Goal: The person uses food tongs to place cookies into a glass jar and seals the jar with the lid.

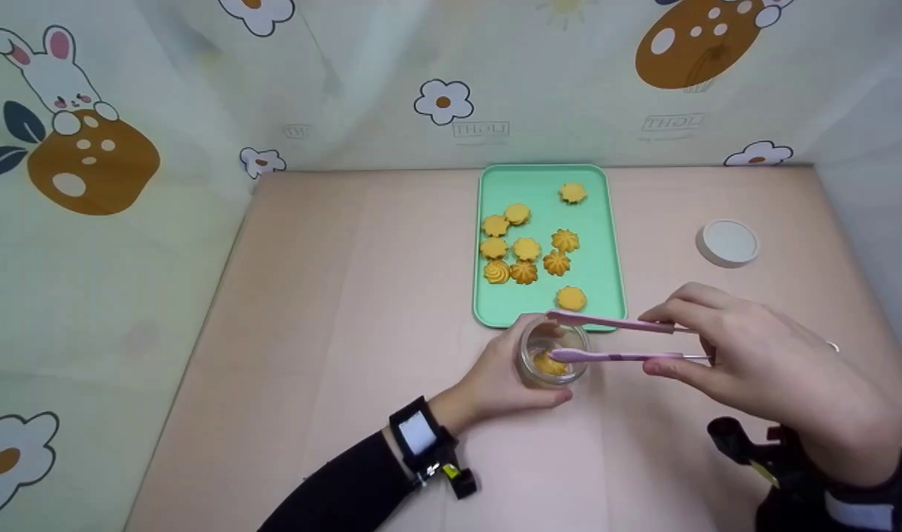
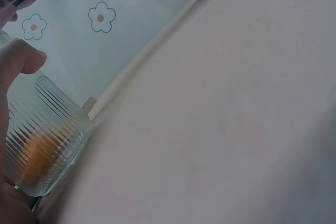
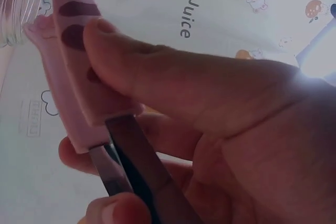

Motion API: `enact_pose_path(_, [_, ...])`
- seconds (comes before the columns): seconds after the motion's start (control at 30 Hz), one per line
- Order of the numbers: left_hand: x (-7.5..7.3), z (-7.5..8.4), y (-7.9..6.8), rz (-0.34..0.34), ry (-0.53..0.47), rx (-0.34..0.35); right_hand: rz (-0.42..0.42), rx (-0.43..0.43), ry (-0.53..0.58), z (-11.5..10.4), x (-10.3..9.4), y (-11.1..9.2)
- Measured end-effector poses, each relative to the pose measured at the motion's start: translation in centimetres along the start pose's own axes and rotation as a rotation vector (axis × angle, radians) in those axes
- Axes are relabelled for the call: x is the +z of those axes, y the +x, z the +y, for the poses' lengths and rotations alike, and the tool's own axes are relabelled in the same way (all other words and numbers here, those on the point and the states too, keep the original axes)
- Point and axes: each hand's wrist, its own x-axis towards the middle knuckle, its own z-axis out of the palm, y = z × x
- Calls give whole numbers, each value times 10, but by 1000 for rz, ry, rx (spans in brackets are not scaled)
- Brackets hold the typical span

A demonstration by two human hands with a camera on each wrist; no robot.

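Note:
My left hand (image 1: 487,380) grips a clear glass jar (image 1: 526,363) just in front of the green tray. A golden cookie (image 1: 548,363) lies inside the jar. Ribbed glass shows on the jar (image 2: 63,111) in the left wrist view, with the cookie a blurred orange shape (image 2: 39,156) behind it. Pink tongs (image 1: 620,357) are held between thumb and fingers of my right hand (image 1: 776,355). Their two arms stand apart, tips over the jar's mouth, with nothing seen between them. The right wrist view shows the thumb on the tongs' pink sleeve (image 3: 79,40).
Several flower-shaped cookies (image 1: 526,249) are spread over the green tray (image 1: 598,214), most of them toward its left and middle. A round white lid (image 1: 728,243) lies on the table to the tray's right. A printed cloth (image 1: 362,96) hangs behind the table.

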Motion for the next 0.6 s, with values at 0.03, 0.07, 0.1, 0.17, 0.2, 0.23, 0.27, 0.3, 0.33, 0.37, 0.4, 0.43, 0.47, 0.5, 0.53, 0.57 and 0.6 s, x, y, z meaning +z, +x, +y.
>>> enact_pose_path(0.03, [0,0,0,0,4,1,1,5,-6,0,0,0])
enact_pose_path(0.07, [0,0,0,0,6,2,7,7,-11,0,0,0])
enact_pose_path(0.1, [1,0,0,-1,10,3,16,8,-15,0,0,0])
enact_pose_path(0.17, [0,-1,1,-1,7,3,40,9,-28,-1,0,3])
enact_pose_path(0.2, [0,-1,1,-2,9,5,53,10,-38,-2,1,5])
enact_pose_path(0.23, [0,-2,1,-3,9,9,63,15,-44,-2,1,7])
enact_pose_path(0.27, [0,-2,0,-5,6,13,75,16,-51,-2,1,9])
enact_pose_path(0.3, [0,-2,0,-4,5,16,85,18,-60,-1,1,12])
enact_pose_path(0.33, [0,-2,0,-3,5,20,90,24,-68,0,0,15])
enact_pose_path(0.37, [0,-2,0,-1,4,24,91,30,-75,1,0,18])
enact_pose_path(0.4, [1,-2,0,1,3,27,84,46,-83,3,-1,22])
enact_pose_path(0.43, [1,-1,1,4,2,32,76,62,-82,7,-3,26])
enact_pose_path(0.47, [1,-1,1,8,2,34,69,74,-83,11,-4,31])
enact_pose_path(0.5, [1,-1,1,10,5,35,55,95,-87,15,-4,36])
enact_pose_path(0.53, [0,-1,1,11,1,34,35,129,-88,20,-4,41])
enact_pose_path(0.57, [0,-1,1,9,1,33,14,167,-87,26,-4,47])
enact_pose_path(0.6, [0,0,1,7,0,30,-2,200,-86,32,-3,53])
